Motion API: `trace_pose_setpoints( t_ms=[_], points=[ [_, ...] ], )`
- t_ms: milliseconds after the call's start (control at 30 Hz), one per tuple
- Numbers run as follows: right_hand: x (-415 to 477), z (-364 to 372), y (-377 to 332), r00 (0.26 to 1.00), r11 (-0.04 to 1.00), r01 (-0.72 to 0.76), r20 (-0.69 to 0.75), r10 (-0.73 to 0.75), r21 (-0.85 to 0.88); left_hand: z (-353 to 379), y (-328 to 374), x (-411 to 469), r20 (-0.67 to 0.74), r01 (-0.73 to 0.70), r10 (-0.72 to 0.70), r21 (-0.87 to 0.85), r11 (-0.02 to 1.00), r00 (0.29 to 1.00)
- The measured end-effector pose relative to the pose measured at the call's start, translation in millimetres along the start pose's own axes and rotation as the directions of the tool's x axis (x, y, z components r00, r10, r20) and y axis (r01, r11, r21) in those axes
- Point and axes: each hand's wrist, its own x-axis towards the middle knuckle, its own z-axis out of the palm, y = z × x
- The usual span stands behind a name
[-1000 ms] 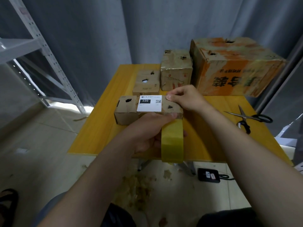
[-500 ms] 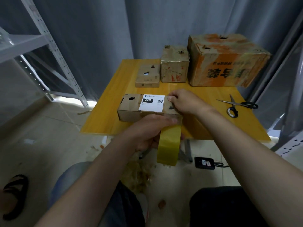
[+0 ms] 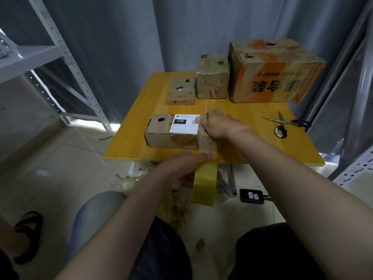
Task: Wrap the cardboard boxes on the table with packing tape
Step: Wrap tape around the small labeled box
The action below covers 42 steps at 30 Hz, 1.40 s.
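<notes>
A flat cardboard box with a white label reading 220 lies near the front of the yellow table. My right hand rests on the box's right end, thumb pressing the top beside the label. A clear strip of tape runs from under that hand down the box's front face and off the table edge to a yellowish tape roll. My left hand grips the roll just below the table's front edge.
Three more boxes stand at the back: a small flat box, a taller box and a large orange-printed box. Scissors lie at the right. A white metal shelf stands left, tape scraps and a black device lie on the floor.
My left hand has pulled the roll down and toward me, drawing out a longer strip over the box's front face. My right hand has stayed on the box's right end.
</notes>
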Motion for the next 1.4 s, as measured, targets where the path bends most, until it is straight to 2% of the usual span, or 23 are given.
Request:
trace_pose_setpoints(
  t_ms=[300, 367, 467, 533, 600, 667, 767, 867, 1033, 1167, 1400],
  points=[
    [1, 0, -1, 1.0, 1.0, -0.008, -0.014, 0.008, 0.024, -2, -6, -1, 0.019, 0.132, -0.134, 0.086, 0.988, 0.991],
    [2, 1, -1, 1.0, 0.999, -0.012, -0.02, 0.013, 0.052, 0, -5, -2, 0.021, 0.112, -0.114, 0.08, 0.99, 0.993],
    [0, -1, 0, 0.999, 0.976, -0.026, -0.041, 0.036, 0.216, 3, 3, -2, 0.01, 0.061, -0.062, 0.061, 0.996, 0.998],
    [-4, -7, 4, 0.993, 0.946, -0.023, -0.104, 0.059, 0.323, 4, 7, -3, 0.015, 0.027, -0.028, 0.047, 0.999, 0.999],
    [-12, -15, 16, 0.97, 0.946, -0.029, -0.219, 0.105, 0.322, 5, 8, -4, 0.046, 0.008, -0.01, 0.039, 0.999, 0.999],
    [-20, -22, 36, 0.948, 0.973, -0.114, -0.272, 0.167, 0.201, 7, 7, -4, 0.069, 0.002, -0.006, 0.051, 0.999, 0.998],
    [-32, -31, 75, 0.911, 0.938, -0.333, -0.22, 0.347, 0.1, 10, 5, 0, 0.063, 0.0, -0.005, 0.072, 0.997, 0.998],
    [-43, -36, 119, 0.838, 0.863, -0.487, -0.207, 0.504, 0.131, 13, 4, 3, 0.031, 0.005, -0.007, 0.072, 0.997, 1.0],
    [-49, -33, 171, 0.792, 0.809, -0.562, -0.171, 0.586, 0.171, 17, 4, 5, 0.046, 0.0, -0.004, 0.077, 0.997, 0.999],
    [-48, -30, 175, 0.795, 0.796, -0.591, -0.074, 0.602, 0.13, 17, 4, 6, 0.045, -0.002, -0.002, 0.097, 0.995, 0.999],
    [-50, -19, 149, 0.87, 0.885, -0.441, -0.172, 0.462, 0.151, 19, 4, 6, 0.039, -0.011, 0.007, 0.096, 0.995, 0.999]
  ],
)
